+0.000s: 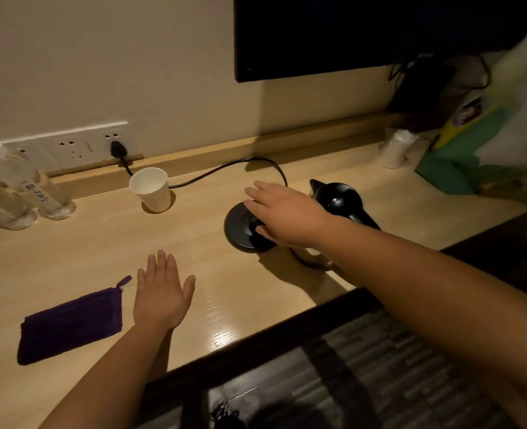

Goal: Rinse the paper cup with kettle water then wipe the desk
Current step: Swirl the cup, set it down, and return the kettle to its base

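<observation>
A white paper cup (151, 188) stands upright and apart at the back of the wooden desk (101, 243). Right of it lies the black round kettle base (237, 227) with its cord (225, 168) running to the wall. My right hand (287, 212) hovers palm down over the base's right side, fingers spread, holding nothing. The black kettle (339, 198) stands just right of the base, mostly hidden behind my wrist and forearm. A folded purple cloth (70, 325) lies near the front left. My left hand (161, 292) is flat and open beside the cloth's right edge, not touching it.
Two clear water bottles (39, 193) stand at the far left below a wall socket strip (76, 148). A dark screen (349, 32) hangs above the desk. Wrapped cups (395, 148) and plastic bags (488, 134) crowd the back right. The desk's front edge drops to a dark floor.
</observation>
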{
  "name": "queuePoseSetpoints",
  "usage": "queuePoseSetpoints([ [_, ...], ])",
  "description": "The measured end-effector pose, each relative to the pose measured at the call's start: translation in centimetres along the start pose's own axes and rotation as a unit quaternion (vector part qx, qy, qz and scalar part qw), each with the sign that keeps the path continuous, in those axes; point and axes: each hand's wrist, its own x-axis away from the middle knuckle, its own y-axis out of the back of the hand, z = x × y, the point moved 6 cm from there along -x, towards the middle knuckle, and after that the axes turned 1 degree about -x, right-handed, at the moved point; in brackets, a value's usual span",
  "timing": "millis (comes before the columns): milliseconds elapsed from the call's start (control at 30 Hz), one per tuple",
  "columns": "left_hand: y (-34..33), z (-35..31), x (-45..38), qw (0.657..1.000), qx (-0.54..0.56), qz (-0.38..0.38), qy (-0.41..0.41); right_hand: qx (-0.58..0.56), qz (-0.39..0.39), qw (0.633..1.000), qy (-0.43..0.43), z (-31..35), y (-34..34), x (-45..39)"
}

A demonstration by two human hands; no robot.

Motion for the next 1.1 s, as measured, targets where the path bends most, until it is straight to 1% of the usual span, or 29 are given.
queuePoseSetpoints([
  [100, 0.3, -0.2, 0.0, 1.000, -0.003, -0.009, 0.002, 0.008, -0.029, 0.997, -0.069, -3.5, 1.1, 5.2],
  [167, 0.4, -0.2, 0.0, 1.000, -0.007, -0.005, 0.002, -0.002, -0.059, 0.987, -0.149, -5.9, 1.1, 8.9],
  [233, 0.3, -0.2, -0.1, 1.000, -0.014, -0.005, 0.002, -0.065, -0.079, 0.965, -0.243, -7.7, 0.2, 12.4],
  [300, 0.2, -0.1, -0.1, 1.000, -0.015, -0.005, 0.005, -0.166, -0.095, 0.923, -0.333, -8.6, -1.4, 15.1],
  [367, 0.2, -0.1, -0.1, 1.000, -0.018, -0.008, 0.007, -0.261, -0.119, 0.867, -0.407, -8.8, -3.0, 16.7],
  [467, 0.4, -0.1, -0.1, 1.000, -0.025, -0.009, 0.008, -0.338, -0.158, 0.798, -0.473, -8.2, -4.7, 17.6],
  [533, 0.5, -0.2, 0.0, 1.000, -0.027, -0.009, 0.010, -0.374, -0.180, 0.766, -0.491, -7.9, -5.2, 17.6],
  [567, 0.6, -0.2, 0.0, 1.000, -0.027, -0.010, 0.009, -0.385, -0.190, 0.757, -0.493, -7.9, -5.4, 17.6],
  [767, 0.7, -0.4, 0.1, 1.000, -0.020, -0.009, 0.007, -0.428, -0.240, 0.726, -0.482, -7.5, -4.7, 16.9],
  [867, 0.8, -0.3, 0.2, 1.000, -0.028, -0.007, 0.009, -0.432, -0.264, 0.725, -0.467, -7.5, -3.4, 15.5],
  [1100, 0.5, 0.0, 0.2, 1.000, -0.014, -0.005, 0.008, -0.448, -0.256, 0.745, -0.424, -6.4, -1.8, 10.1],
])
